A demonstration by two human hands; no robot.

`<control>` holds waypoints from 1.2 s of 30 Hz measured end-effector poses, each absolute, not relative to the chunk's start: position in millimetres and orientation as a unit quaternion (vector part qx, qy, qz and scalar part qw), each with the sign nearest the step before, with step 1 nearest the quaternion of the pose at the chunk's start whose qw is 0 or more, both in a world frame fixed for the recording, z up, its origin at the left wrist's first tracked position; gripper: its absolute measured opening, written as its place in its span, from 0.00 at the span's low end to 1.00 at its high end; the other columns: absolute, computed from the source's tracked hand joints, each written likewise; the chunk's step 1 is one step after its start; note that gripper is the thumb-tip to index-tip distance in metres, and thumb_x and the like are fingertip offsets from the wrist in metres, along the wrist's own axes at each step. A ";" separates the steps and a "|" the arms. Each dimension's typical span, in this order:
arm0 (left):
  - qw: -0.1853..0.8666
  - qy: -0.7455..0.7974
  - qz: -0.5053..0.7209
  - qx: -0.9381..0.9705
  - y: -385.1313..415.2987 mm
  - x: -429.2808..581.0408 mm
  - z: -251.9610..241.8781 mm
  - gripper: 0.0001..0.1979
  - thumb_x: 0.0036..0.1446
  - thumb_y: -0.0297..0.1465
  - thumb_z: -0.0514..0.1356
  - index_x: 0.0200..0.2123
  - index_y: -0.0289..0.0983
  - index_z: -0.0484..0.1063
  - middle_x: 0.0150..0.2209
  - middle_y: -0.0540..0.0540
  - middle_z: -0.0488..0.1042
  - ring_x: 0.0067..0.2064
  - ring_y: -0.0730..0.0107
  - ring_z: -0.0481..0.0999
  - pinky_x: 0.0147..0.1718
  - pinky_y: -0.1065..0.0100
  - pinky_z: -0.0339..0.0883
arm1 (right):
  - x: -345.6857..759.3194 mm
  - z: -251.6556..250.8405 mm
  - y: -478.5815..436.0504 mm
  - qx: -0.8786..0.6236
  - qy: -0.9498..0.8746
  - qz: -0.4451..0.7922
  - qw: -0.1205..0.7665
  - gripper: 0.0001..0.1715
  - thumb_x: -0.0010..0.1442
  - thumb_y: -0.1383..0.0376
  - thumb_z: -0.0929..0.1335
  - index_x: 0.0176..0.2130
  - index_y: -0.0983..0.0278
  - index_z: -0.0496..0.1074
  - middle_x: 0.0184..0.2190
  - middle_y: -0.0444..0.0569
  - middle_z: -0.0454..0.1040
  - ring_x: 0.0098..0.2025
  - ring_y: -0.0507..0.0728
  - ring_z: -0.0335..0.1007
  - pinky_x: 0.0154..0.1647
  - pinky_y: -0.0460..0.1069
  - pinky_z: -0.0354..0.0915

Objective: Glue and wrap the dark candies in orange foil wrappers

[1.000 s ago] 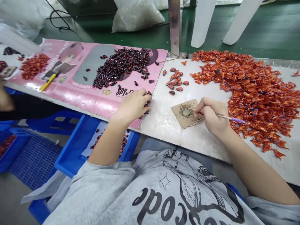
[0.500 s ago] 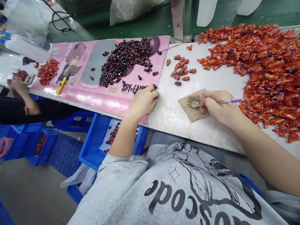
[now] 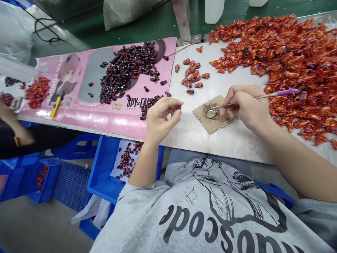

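My left hand (image 3: 160,118) is raised just above the pink sheet's edge, fingers curled in a pinch on a small dark red piece (image 3: 179,107). A short row of similar dark pieces (image 3: 149,105) lies beside it. My right hand (image 3: 244,105) grips a thin brush with a purple handle (image 3: 279,93). Its tip rests at a small round metal cap (image 3: 211,114) on a brown cardboard square (image 3: 213,121). A small cluster of orange pieces (image 3: 192,73) lies beyond the cardboard.
A big heap of orange pieces (image 3: 286,63) covers the table's right. A pile of dark pieces (image 3: 129,70) sits on the pink printed sheet (image 3: 100,116). Blue crates (image 3: 105,172) stand below the table edge. Another person's arm (image 3: 10,123) works at the far left.
My left hand has lifted off the pink sheet and turned, now pinching one dark piece. The right hand stays at the cardboard with the brush. The view shifted slightly.
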State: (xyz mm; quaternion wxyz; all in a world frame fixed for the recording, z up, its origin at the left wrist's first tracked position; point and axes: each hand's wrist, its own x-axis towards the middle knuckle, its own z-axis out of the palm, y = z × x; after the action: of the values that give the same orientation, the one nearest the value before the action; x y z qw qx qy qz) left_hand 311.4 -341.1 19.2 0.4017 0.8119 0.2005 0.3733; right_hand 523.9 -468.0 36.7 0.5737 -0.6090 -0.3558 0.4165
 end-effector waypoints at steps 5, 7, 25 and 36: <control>0.733 0.193 0.426 0.495 -397.4 337.4 -1.9 0.11 0.50 0.37 0.73 0.37 0.44 0.80 0.34 0.52 0.78 0.32 0.78 0.79 0.31 0.77 0.71 | 520.8 43.3 -472.9 -0.528 -0.323 0.417 0.666 0.09 0.47 0.67 0.66 0.17 0.61 0.67 0.16 0.46 0.71 0.13 0.50 0.55 0.16 0.48 0.48; 0.783 0.215 0.401 0.424 -412.9 343.5 -8.4 0.11 0.48 0.36 0.75 0.36 0.44 0.80 0.35 0.53 0.79 0.35 0.79 0.80 0.34 0.78 0.73 | 516.0 45.7 -476.3 -0.505 -0.336 0.428 0.670 0.08 0.46 0.67 0.66 0.17 0.61 0.68 0.15 0.46 0.71 0.13 0.51 0.56 0.15 0.48 0.49; 0.816 0.226 0.372 0.379 -420.9 346.4 -14.8 0.11 0.46 0.34 0.76 0.35 0.43 0.82 0.35 0.53 0.80 0.34 0.81 0.79 0.34 0.81 0.74 | 493.1 46.3 -485.8 -0.500 -0.424 0.443 0.612 0.10 0.48 0.73 0.63 0.20 0.62 0.67 0.16 0.43 0.68 0.18 0.49 0.55 0.18 0.47 0.53; 0.790 0.236 0.377 0.421 -419.8 347.8 -16.9 0.11 0.49 0.36 0.74 0.37 0.43 0.81 0.35 0.52 0.80 0.35 0.79 0.78 0.36 0.78 0.73 | 496.0 49.1 -491.6 -0.555 -0.499 0.375 0.550 0.11 0.51 0.74 0.62 0.21 0.61 0.66 0.18 0.43 0.69 0.22 0.51 0.62 0.23 0.47 0.60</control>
State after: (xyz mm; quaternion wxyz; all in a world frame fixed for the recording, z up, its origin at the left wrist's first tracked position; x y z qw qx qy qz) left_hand 347.8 -419.8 -16.9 0.7903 0.4211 0.2363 0.3771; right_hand 496.0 -491.6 49.1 0.5495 -0.5550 -0.4991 0.3754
